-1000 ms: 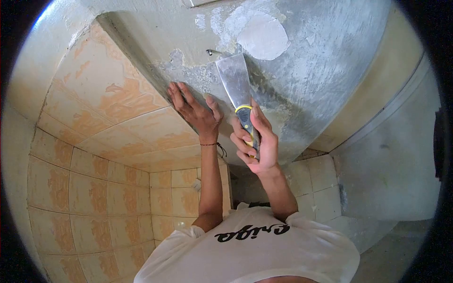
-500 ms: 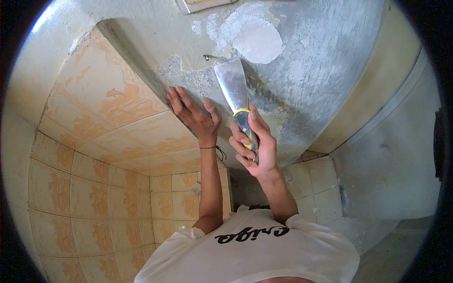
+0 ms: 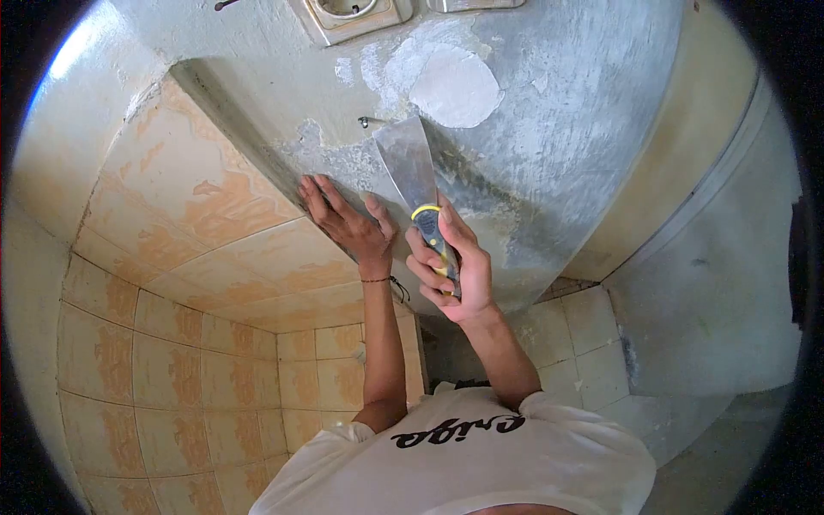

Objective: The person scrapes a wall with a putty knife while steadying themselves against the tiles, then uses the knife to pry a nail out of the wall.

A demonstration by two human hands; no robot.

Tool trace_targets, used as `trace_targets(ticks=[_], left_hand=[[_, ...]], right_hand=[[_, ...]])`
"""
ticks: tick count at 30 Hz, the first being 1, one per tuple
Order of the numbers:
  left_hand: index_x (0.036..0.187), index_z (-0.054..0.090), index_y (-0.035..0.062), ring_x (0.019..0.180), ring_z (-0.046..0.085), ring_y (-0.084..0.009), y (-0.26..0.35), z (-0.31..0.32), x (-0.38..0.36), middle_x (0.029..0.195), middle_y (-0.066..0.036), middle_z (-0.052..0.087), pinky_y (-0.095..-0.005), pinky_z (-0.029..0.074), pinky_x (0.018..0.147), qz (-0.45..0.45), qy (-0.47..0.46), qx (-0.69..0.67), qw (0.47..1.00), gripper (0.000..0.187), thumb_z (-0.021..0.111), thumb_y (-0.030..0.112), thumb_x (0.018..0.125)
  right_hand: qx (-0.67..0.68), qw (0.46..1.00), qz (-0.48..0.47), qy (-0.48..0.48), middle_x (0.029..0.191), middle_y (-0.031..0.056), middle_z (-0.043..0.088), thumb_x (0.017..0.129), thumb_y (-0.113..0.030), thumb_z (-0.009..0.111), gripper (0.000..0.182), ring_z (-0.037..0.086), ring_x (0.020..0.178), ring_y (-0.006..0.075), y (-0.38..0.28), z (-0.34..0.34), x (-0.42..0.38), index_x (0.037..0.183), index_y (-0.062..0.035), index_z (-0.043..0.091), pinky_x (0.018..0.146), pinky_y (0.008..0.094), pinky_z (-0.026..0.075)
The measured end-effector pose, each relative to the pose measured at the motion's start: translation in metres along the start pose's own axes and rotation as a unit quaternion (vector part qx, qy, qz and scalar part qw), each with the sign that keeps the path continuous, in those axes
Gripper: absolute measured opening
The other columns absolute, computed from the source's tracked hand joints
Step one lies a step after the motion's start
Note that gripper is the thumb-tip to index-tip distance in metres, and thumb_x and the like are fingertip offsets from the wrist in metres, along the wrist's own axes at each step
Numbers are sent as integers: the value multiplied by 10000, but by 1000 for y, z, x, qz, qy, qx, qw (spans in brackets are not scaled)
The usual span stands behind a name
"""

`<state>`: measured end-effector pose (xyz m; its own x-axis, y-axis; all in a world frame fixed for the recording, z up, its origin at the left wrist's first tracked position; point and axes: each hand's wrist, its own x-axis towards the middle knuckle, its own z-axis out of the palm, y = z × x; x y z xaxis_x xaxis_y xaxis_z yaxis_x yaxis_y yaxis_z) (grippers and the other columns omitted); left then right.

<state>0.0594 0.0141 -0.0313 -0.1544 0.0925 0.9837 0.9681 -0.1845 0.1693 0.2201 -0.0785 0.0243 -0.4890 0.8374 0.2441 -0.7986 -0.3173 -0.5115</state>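
The right hand (image 3: 451, 270) is closed around the dark, yellow-trimmed handle of a putty knife (image 3: 412, 176), fingers curled about the grip and the thumb laid along its side up toward the yellow collar. The knife's broad metal blade rises from the hand and lies against the grey plastered wall (image 3: 558, 129), its far edge sitting just below a round white filler patch (image 3: 455, 77) and just beside a small metal hook or screw (image 3: 365, 121) that sticks out of the plaster. The left hand (image 3: 343, 219) holds nothing: it is spread flat, fingers splayed and pressed on the wall just left of the blade, right at the edge where the grey plaster meets the orange-mottled tiles (image 3: 206, 197). A thin dark bracelet (image 3: 382, 280) circles the left wrist. Around the blade the plaster looks rough and scraped, with pale flaked spots. Higher up the wall, near the top of the view, an electrical socket (image 3: 350, 12) is set in its plate, with the edge of a second plate beside it. The tiled wall runs down the left side and wraps round the corner below the arms, and the person's white T-shirt (image 3: 463, 455) with dark lettering fills the bottom of the view.
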Motion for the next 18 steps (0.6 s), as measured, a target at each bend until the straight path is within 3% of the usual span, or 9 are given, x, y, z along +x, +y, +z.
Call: trace_targets(ticks=[8,10,11,18], left_hand=[[1569,292,-53,1452,313,-483,0,-1,-1,1582,-290,303,-593,273,1206,-7,-7,-1,1000,657,461,276,1026],[1568,294,-54,1452,313,-481,2,-2,0,1582,-290,303,-591,273,1206,-8,-8,1,1000,657,462,273,1024],[1567,295,-55,1452,313,-480,1,-3,1,1582,-290,303,-589,272,1206,-3,-7,3,1000,657,463,271,1022],[1565,300,-54,1451,318,-476,0,-5,-1,1581,-286,309,-583,279,1204,-1,-8,2,1000,658,465,283,1025]], right_hand=[[-24,1000,5,5,730,-13,398,1088,-419,457,557,327,440,55,-3,3,-7,1598,-237,326,313,195,243],[-24,1000,16,4,733,-10,401,1088,-422,456,554,328,441,57,-8,8,-9,1595,-237,330,312,196,242],[-16,1000,12,13,701,-6,382,1101,-392,434,529,295,422,51,-8,11,-10,1592,-235,315,281,185,192],[-26,1000,-1,8,698,-9,385,1104,-395,422,534,298,424,54,-2,7,-7,1596,-224,306,283,190,195]])
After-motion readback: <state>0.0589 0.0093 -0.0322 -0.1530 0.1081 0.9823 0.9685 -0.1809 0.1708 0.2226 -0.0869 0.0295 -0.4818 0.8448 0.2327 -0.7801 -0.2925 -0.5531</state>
